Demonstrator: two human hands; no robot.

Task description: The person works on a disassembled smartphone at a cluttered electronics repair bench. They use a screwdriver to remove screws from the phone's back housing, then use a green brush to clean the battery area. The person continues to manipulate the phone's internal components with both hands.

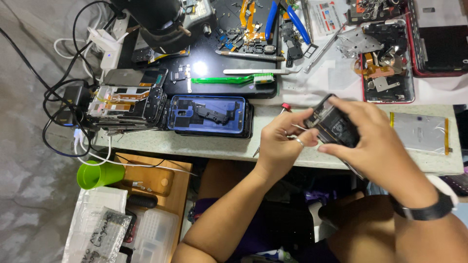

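Centrally, above the near edge of the tabletop (341, 160): opened dark phone body (333, 127), raised clear of the surface and tilted, inner side up.

Right hand (378, 141): grip closed around the phone body from the right, thumb along its near side, fingers over the far edge; black wristband (423, 211) on the wrist.

Left hand (279, 146): grip narrow, fingertips pinched on a thin metal tool (298, 127) whose tip met the left end of the phone body; ring on one finger.

Left part of the tabletop, just back from the near edge: blue phone frame (207, 114) lying flat, and touching its left side a stack of stripped phone chassis (127, 103) with an orange flex strip exposed.

Further back: black work mat (214, 68) carrying a green toothbrush (226, 78), a metal-handled driver (249, 55) and scattered small parts.

Far right corner: red-rimmed tray (388, 63) of dismantled parts.

Right edge, well apart from the hands: flat silver battery pouch (420, 132) with yellow borders.

Off the left edge: tangle of black and white cables (63, 104).

Below the near edge, at the left: green cup (97, 174) lying on its side on a wooden board (155, 180).
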